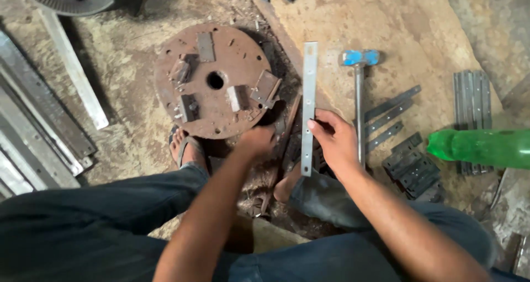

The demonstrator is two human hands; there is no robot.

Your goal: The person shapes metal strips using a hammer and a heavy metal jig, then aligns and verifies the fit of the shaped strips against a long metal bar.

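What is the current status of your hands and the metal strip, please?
Right hand grips flat metal strip, upright. Left hand at rusty round plate edge. Hammer lying beside the strip.

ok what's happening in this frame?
A person sits low on a workshop floor, seen from above. The right hand holds a long flat metal strip upright in view, grip near its lower part. The left hand rests at the near edge of a rusty round plate with blocks fixed around a centre hole. A blue-headed hammer lies beside the strip, short dark metal pieces are stacked to the right, and a green bottle lies at the far right.
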